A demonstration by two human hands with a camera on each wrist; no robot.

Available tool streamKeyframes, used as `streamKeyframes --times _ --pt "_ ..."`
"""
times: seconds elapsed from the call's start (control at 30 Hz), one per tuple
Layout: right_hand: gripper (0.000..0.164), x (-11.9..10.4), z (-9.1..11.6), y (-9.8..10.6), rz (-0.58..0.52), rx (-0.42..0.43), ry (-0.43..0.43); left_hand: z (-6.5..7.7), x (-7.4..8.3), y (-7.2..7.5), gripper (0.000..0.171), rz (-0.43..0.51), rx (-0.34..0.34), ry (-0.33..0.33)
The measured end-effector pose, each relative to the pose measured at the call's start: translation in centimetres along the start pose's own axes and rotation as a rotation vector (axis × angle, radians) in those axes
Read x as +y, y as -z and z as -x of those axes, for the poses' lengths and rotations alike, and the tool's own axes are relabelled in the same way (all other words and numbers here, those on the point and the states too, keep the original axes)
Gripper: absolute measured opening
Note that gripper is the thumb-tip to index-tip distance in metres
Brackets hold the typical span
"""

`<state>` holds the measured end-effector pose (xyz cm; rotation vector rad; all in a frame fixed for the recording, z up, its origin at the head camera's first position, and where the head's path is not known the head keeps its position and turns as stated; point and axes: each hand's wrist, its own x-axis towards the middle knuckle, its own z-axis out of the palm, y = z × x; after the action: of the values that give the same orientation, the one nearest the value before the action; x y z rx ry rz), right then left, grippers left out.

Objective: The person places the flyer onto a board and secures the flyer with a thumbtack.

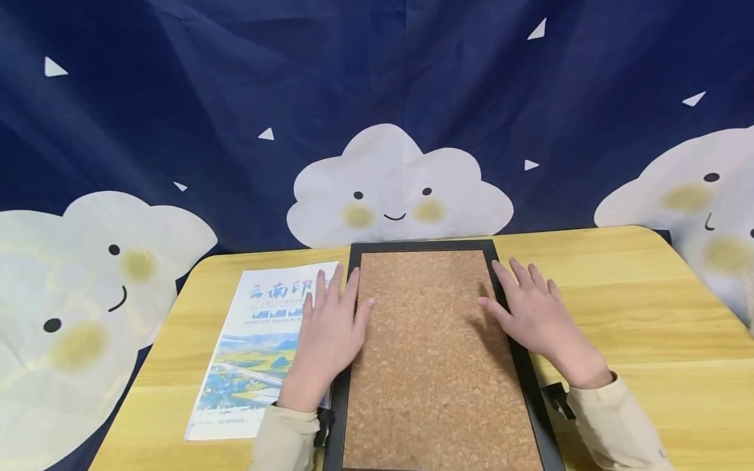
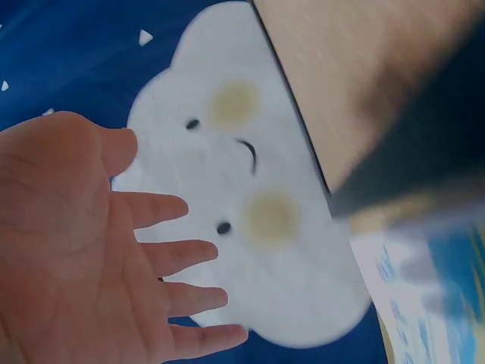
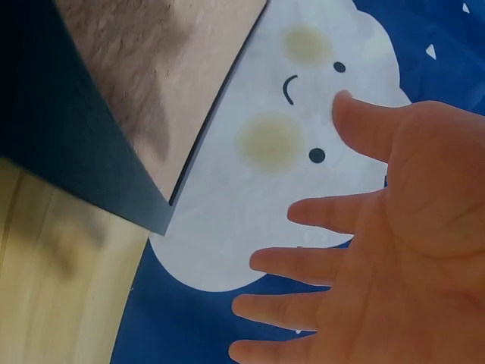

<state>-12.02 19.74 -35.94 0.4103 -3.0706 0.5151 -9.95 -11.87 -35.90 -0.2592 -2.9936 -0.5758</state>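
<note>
A cork board (image 1: 430, 366) in a black frame (image 1: 421, 246) lies on the table, its long sides running away from me. Over the frame's left side hovers my left hand (image 1: 331, 330), fingers spread and straight, holding nothing. My right hand (image 1: 538, 320) is over the right side in the same way, also with straight fingers and nothing held. In the left wrist view the left palm (image 2: 68, 243) faces the camera, apart from the board. The right wrist view shows the right palm (image 3: 424, 250) likewise apart from the frame (image 3: 83, 144).
A printed magazine (image 1: 253, 366) with a landscape picture lies left of the board, partly under the left hand and forearm. The yellow wood-grain table (image 1: 636, 294) extends to both sides. Behind it hangs a dark blue cloth (image 1: 235, 65) with smiling white clouds (image 1: 391, 176).
</note>
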Motion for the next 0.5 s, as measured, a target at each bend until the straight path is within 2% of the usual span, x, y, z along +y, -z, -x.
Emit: streamKeyframes --times 0.1,0.23,0.3,0.4,0.5 --pt "0.069 0.5 0.1 0.2 -0.006 0.013 0.014 0.5 -2.2 0.6 0.056 -0.036 -0.018 0.044" --pt "0.064 1.4 0.3 0.3 -0.017 0.014 0.025 1.5 -6.0 1.5 0.052 -0.085 -0.06 0.123" --pt "0.06 2.0 0.5 0.4 -0.025 0.007 0.031 2.3 -8.2 2.1 0.056 -0.09 -0.115 0.182" --pt "0.053 3.4 0.7 0.6 -0.039 -0.027 0.026 3.5 -11.6 3.1 0.069 -0.061 -0.24 0.312" --pt "0.046 5.3 1.2 1.2 -0.048 -0.094 0.008 4.6 -14.3 3.9 0.085 -0.014 -0.334 0.449"
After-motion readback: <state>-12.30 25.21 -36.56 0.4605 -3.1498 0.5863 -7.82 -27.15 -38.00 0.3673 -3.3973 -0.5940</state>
